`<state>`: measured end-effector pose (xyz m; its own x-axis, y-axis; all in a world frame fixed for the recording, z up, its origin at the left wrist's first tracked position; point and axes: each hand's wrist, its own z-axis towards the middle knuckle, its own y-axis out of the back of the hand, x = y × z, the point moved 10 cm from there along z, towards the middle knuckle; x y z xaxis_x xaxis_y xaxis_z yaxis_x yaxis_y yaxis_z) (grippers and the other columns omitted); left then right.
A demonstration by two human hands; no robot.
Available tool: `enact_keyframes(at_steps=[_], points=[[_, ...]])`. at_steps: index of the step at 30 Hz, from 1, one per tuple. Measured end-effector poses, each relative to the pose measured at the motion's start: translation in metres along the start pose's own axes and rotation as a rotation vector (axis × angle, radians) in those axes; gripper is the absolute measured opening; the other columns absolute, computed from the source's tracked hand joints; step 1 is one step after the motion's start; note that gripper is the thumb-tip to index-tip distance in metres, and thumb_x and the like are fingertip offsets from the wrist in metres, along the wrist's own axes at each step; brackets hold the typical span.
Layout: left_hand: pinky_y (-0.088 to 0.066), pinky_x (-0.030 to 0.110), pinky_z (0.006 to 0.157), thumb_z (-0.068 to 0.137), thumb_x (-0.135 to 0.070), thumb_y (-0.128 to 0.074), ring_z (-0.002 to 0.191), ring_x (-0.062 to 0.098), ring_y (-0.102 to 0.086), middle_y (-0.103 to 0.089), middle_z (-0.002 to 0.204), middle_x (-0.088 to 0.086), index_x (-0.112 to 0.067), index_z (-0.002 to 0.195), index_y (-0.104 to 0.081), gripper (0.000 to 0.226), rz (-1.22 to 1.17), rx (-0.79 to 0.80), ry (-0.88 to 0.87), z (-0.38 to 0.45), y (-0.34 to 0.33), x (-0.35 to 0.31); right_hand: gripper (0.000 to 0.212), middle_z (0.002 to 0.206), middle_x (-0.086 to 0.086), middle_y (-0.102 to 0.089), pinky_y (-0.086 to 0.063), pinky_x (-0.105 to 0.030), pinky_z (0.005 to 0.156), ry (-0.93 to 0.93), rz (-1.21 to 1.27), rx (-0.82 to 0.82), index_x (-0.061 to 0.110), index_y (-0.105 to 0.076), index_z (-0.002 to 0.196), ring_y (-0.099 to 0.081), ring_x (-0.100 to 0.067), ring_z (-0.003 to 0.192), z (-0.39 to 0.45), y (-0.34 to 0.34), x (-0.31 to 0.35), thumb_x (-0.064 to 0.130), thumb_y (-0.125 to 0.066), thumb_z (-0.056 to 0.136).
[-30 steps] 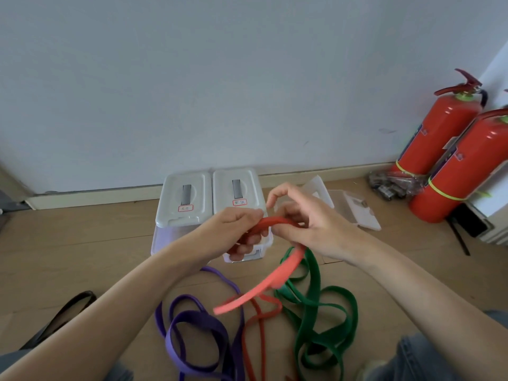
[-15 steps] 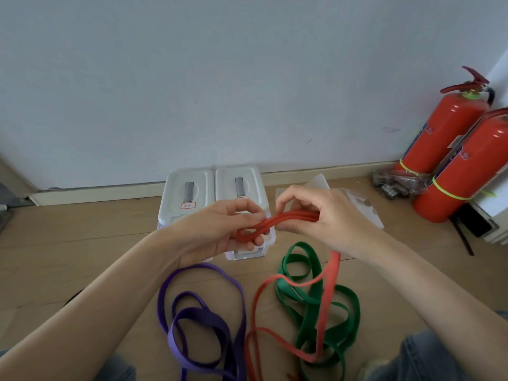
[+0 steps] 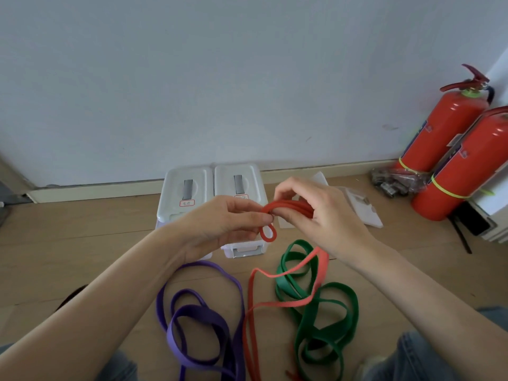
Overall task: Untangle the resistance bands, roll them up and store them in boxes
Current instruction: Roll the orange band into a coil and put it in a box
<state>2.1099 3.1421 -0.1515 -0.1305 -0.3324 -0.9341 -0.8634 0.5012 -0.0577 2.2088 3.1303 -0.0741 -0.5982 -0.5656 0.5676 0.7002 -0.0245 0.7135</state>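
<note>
Both hands hold the red resistance band [image 3: 287, 207] in mid-air above the floor. My left hand [image 3: 220, 224] pinches its folded end, where a small loop hangs down. Curled around several gathered turns of that band is my right hand [image 3: 319, 215]. The rest of the red band trails down to the wooden floor and crosses the green band [image 3: 327, 317]. A purple band [image 3: 198, 317] lies in loose loops on the left. Two white lidded boxes [image 3: 189, 188] [image 3: 239, 182] stand side by side against the wall, behind my hands.
A loose clear lid or open box [image 3: 360, 207] lies on the floor right of my hands. Two red fire extinguishers [image 3: 445, 127] stand at the right wall with a bag of small metal parts [image 3: 395, 180] beside them. My knees show at the bottom edge.
The raised loose end of the red band has dropped to the floor. More turns of it are now gathered in my right hand, and a small loop hangs below my left fingers.
</note>
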Motion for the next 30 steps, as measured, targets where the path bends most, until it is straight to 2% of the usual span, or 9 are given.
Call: enact_keyframes(at_steps=[2,4,7,10,12,17,22,27,30], points=[[-0.05,0.012,0.065,0.063,-0.023,-0.072,0.078,0.008,-0.067,-0.073,0.087,0.007,-0.012,0.083,-0.076,0.023,-0.065,-0.021,-0.002,-0.001,0.01,-0.002,0.02,0.079,0.017,-0.057,-0.044,-0.013,0.06,-0.006,0.042,0.072,0.017,-0.06,0.102,-0.057,0.003,0.069,0.001,-0.006,-0.001,0.027,-0.064,0.086],[-0.051,0.012,0.066,0.064,-0.019,-0.071,0.078,0.008,-0.069,-0.073,0.085,0.006,-0.011,0.08,-0.077,0.019,-0.134,-0.03,0.011,-0.002,0.016,-0.002,0.037,0.083,0.016,-0.058,-0.046,-0.014,0.064,-0.033,0.094,0.134,0.021,-0.058,0.107,-0.057,0.001,0.075,0.0,-0.013,-0.002,0.042,-0.066,0.077],[-0.052,0.012,0.065,0.063,-0.017,-0.071,0.075,0.007,-0.069,-0.074,0.086,0.007,-0.009,0.079,-0.077,0.019,-0.178,-0.012,0.048,-0.002,0.014,0.004,0.049,0.085,0.015,-0.059,-0.042,-0.011,0.066,-0.052,0.11,0.111,0.023,-0.058,0.103,-0.055,0.002,0.077,-0.001,-0.015,-0.001,0.055,-0.067,0.067],[-0.052,0.012,0.062,0.064,-0.015,-0.07,0.067,0.005,-0.067,-0.073,0.085,0.008,-0.004,0.084,-0.075,0.023,-0.237,0.009,0.076,-0.002,0.013,0.007,0.044,0.089,0.015,-0.059,-0.044,-0.014,0.067,0.001,0.074,0.088,0.021,-0.063,0.105,-0.056,-0.001,0.078,-0.001,-0.01,0.004,0.05,-0.065,0.072],[-0.052,0.012,0.06,0.068,-0.013,-0.068,0.062,0.004,-0.065,-0.072,0.081,0.005,-0.004,0.085,-0.075,0.021,-0.244,0.051,0.101,-0.003,0.009,0.01,0.041,0.09,0.019,-0.056,-0.043,-0.011,0.07,0.055,0.045,0.073,0.018,-0.067,0.107,-0.055,0.003,0.078,-0.001,-0.007,0.01,0.044,-0.065,0.076],[-0.052,0.011,0.064,0.072,-0.011,-0.065,0.072,0.003,-0.068,-0.073,0.082,0.001,-0.011,0.087,-0.076,0.019,-0.11,0.218,0.182,-0.011,-0.009,0.022,0.034,0.084,0.012,-0.062,-0.044,-0.014,0.065,0.119,0.02,0.062,0.013,-0.072,0.096,-0.057,0.0,0.075,-0.006,-0.001,0.018,0.039,-0.072,0.073],[-0.051,0.009,0.063,0.07,-0.013,-0.064,0.069,0.002,-0.068,-0.074,0.084,0.002,-0.009,0.083,-0.077,0.019,-0.142,0.144,0.113,-0.008,0.002,0.013,0.045,0.086,0.023,-0.054,-0.039,-0.006,0.07,0.068,0.063,0.088,0.015,-0.066,0.104,-0.054,0.008,0.078,-0.008,-0.007,0.013,0.042,-0.074,0.068],[-0.051,0.01,0.065,0.068,-0.012,-0.067,0.074,0.003,-0.068,-0.074,0.084,-0.001,-0.012,0.083,-0.077,0.017,-0.1,0.149,0.13,-0.008,0.0,0.018,0.032,0.085,0.025,-0.056,-0.04,-0.005,0.071,0.046,0.084,0.078,0.014,-0.07,0.097,-0.055,0.014,0.08,-0.005,-0.006,0.009,0.035,-0.072,0.072],[-0.049,0.011,0.072,0.067,-0.02,-0.071,0.077,0.002,-0.065,-0.072,0.084,-0.004,-0.019,0.083,-0.077,0.017,0.152,0.179,0.114,-0.01,-0.002,0.018,0.025,0.081,0.016,-0.058,-0.041,-0.008,0.067,0.075,0.047,0.142,0.013,-0.072,0.094,-0.056,0.005,0.076,-0.007,-0.013,0.012,0.027,-0.075,0.073]])
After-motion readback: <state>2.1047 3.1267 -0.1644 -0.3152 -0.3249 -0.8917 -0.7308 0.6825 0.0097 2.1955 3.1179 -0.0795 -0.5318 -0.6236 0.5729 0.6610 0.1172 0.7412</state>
